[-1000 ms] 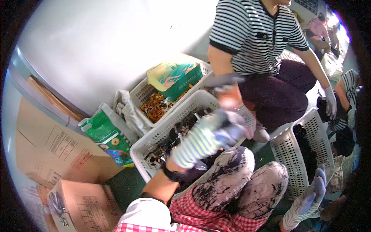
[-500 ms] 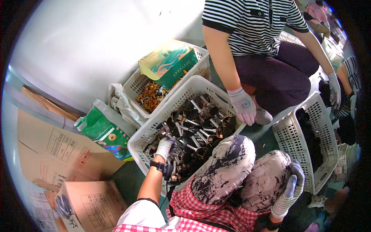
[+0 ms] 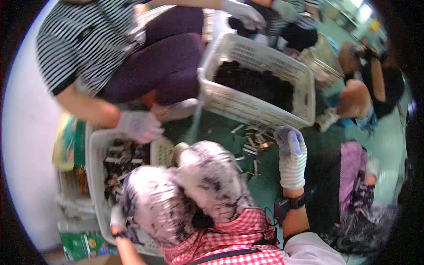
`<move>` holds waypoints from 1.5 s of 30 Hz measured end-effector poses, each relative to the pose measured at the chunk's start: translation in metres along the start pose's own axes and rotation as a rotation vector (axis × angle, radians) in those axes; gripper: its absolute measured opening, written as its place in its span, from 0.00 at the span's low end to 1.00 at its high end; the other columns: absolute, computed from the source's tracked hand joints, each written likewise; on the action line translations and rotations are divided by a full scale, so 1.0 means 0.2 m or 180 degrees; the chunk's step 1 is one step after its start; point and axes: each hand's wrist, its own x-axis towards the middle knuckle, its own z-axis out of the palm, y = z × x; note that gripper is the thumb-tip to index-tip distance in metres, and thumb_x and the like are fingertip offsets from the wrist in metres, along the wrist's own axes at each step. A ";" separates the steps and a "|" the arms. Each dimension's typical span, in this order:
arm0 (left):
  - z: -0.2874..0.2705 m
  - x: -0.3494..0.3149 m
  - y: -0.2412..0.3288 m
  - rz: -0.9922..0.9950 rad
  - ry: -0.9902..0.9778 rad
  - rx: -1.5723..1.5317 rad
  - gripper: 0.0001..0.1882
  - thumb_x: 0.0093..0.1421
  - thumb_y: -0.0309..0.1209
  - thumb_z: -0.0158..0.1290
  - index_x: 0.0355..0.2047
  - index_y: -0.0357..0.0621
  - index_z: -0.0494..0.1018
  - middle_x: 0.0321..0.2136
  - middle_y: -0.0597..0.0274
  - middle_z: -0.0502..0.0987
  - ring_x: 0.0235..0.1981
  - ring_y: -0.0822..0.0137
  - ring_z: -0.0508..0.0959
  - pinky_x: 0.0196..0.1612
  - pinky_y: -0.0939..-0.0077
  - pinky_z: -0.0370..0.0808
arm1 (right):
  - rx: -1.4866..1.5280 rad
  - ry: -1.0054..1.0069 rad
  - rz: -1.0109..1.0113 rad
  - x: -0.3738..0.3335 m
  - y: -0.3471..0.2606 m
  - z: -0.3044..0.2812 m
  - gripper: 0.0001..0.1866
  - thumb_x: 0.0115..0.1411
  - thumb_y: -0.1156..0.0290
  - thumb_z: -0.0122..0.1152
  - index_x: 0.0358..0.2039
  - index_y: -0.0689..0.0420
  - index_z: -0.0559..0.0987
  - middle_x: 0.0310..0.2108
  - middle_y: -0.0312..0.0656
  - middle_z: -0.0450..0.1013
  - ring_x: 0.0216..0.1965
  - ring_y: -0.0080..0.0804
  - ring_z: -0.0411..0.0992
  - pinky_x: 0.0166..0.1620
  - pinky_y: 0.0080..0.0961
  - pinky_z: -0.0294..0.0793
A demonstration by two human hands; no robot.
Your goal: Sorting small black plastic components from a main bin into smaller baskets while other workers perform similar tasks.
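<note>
Head view: gloved hands over scattered parts and a basket.
The right hand (image 3: pixel 289 148) hovered, fingers loosely curled, holding nothing, above small parts (image 3: pixel 251 143) on the green floor (image 3: pixel 265 185); the left hand (image 3: pixel 117 218), grip hidden, rested at the basket (image 3: pixel 95 176).

A basket (image 3: pixel 95 145) of small parts (image 3: pixel 117 161) sits at nine o'clock, a co-worker's gloved hand (image 3: pixel 138 126) over its far edge. Another basket (image 3: pixel 247 104) lies at one o'clock, loose parts (image 3: pixel 251 145) on the floor just before it, beside the right hand (image 3: pixel 289 148).
</note>
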 end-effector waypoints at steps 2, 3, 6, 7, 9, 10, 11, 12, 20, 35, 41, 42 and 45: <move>0.02 -0.02 -0.06 -0.0813 0.0564 -0.3571 0.14 0.59 0.39 0.53 0.32 0.38 0.74 0.25 0.63 0.78 0.24 0.63 0.78 0.28 0.65 0.73 | 0.0161 0.0398 0.0065 0.10 0.00 -0.26 0.11 0.62 0.67 0.55 0.41 0.60 0.75 0.36 0.39 0.75 0.39 0.27 0.73 0.47 0.26 0.72; -0.20 0.07 0.12 -0.1160 0.0114 -0.4311 0.16 0.60 0.41 0.52 0.33 0.39 0.74 0.25 0.61 0.78 0.22 0.67 0.77 0.26 0.69 0.74 | 0.0032 0.0634 0.0146 0.12 0.02 -0.46 0.11 0.61 0.66 0.56 0.41 0.58 0.75 0.36 0.40 0.75 0.39 0.29 0.73 0.46 0.30 0.73; -0.93 -0.03 0.35 -0.1313 -0.0230 -0.4574 0.27 0.55 0.55 0.53 0.40 0.44 0.71 0.24 0.66 0.71 0.18 0.79 0.68 0.17 0.86 0.65 | -0.0292 0.0784 0.0900 0.15 0.39 -0.84 0.14 0.59 0.64 0.59 0.44 0.56 0.74 0.34 0.38 0.75 0.37 0.30 0.73 0.42 0.31 0.75; -1.08 -0.02 0.39 -0.0773 0.0277 -0.4392 0.25 0.56 0.55 0.52 0.40 0.45 0.70 0.24 0.67 0.71 0.16 0.80 0.67 0.15 0.86 0.64 | -0.0729 0.0762 0.1143 0.14 0.47 -0.86 0.14 0.59 0.64 0.59 0.43 0.57 0.75 0.34 0.38 0.75 0.36 0.29 0.73 0.41 0.30 0.75; -1.40 -0.04 0.66 -0.0558 0.0853 -0.4468 0.23 0.59 0.52 0.50 0.41 0.45 0.69 0.22 0.69 0.69 0.14 0.80 0.65 0.14 0.88 0.62 | -0.1532 0.0598 0.1395 0.11 0.66 -0.95 0.14 0.59 0.64 0.58 0.41 0.58 0.76 0.33 0.37 0.74 0.34 0.26 0.72 0.39 0.27 0.74; -1.49 -0.01 0.56 -0.0670 0.0472 -0.4507 0.24 0.62 0.53 0.45 0.44 0.45 0.68 0.29 0.61 0.75 0.21 0.77 0.73 0.18 0.83 0.67 | -0.1881 0.0506 0.1388 0.08 0.77 -1.01 0.13 0.59 0.64 0.58 0.41 0.59 0.77 0.33 0.37 0.74 0.32 0.25 0.72 0.37 0.26 0.74; -1.61 0.00 0.64 0.0050 -0.0118 -0.5444 0.19 0.59 0.43 0.50 0.41 0.41 0.70 0.30 0.57 0.74 0.21 0.71 0.74 0.25 0.77 0.71 | -0.2077 0.0399 0.1397 0.04 0.90 -1.08 0.13 0.58 0.65 0.58 0.40 0.59 0.78 0.31 0.36 0.74 0.31 0.24 0.71 0.34 0.26 0.73; -1.71 0.02 0.78 0.0775 -0.0719 -0.6300 0.14 0.56 0.33 0.56 0.39 0.37 0.72 0.32 0.54 0.72 0.21 0.64 0.75 0.32 0.71 0.76 | -0.2131 0.0272 0.1766 0.01 1.00 -1.07 0.17 0.56 0.65 0.56 0.41 0.64 0.77 0.33 0.48 0.77 0.32 0.37 0.72 0.40 0.30 0.72; -2.03 0.52 1.54 0.3650 -0.2802 -0.6015 0.11 0.58 0.27 0.49 0.18 0.44 0.66 0.16 0.55 0.75 0.14 0.64 0.76 0.17 0.71 0.76 | -0.4476 -0.2212 0.2016 -0.23 1.22 -0.81 0.11 0.54 0.67 0.55 0.36 0.57 0.78 0.34 0.53 0.76 0.37 0.53 0.74 0.41 0.40 0.74; -1.67 0.87 1.68 0.2275 -0.2385 -0.5954 0.24 0.65 0.42 0.40 0.54 0.37 0.63 0.40 0.55 0.76 0.33 0.67 0.77 0.34 0.78 0.76 | -0.2741 -0.4329 0.2130 -0.34 1.14 -0.61 0.18 0.53 0.61 0.58 0.42 0.57 0.79 0.37 0.50 0.77 0.40 0.46 0.75 0.44 0.40 0.72; -1.65 0.78 1.71 0.1837 -0.1602 -0.4659 0.20 0.62 0.44 0.46 0.41 0.37 0.71 0.24 0.58 0.77 0.20 0.71 0.78 0.19 0.82 0.75 | -0.2028 -0.4691 0.0460 -0.19 0.97 0.54 0.18 0.53 0.61 0.57 0.42 0.57 0.78 0.37 0.50 0.77 0.40 0.46 0.75 0.44 0.40 0.72; -1.65 0.75 1.71 0.1863 -0.1522 -0.4450 0.19 0.62 0.43 0.47 0.37 0.38 0.72 0.21 0.59 0.77 0.21 0.71 0.78 0.19 0.81 0.75 | -0.2005 -0.4624 0.0068 -0.16 0.95 0.75 0.18 0.53 0.62 0.57 0.42 0.57 0.78 0.37 0.50 0.77 0.40 0.46 0.75 0.44 0.39 0.72; -1.60 0.70 1.65 0.2284 -0.1086 -0.4022 0.15 0.61 0.41 0.48 0.35 0.39 0.72 0.19 0.59 0.76 0.20 0.68 0.78 0.19 0.75 0.74 | -0.2263 -0.4219 -0.0846 -0.01 1.03 1.29 0.18 0.53 0.62 0.57 0.42 0.57 0.78 0.37 0.51 0.77 0.40 0.45 0.75 0.44 0.39 0.72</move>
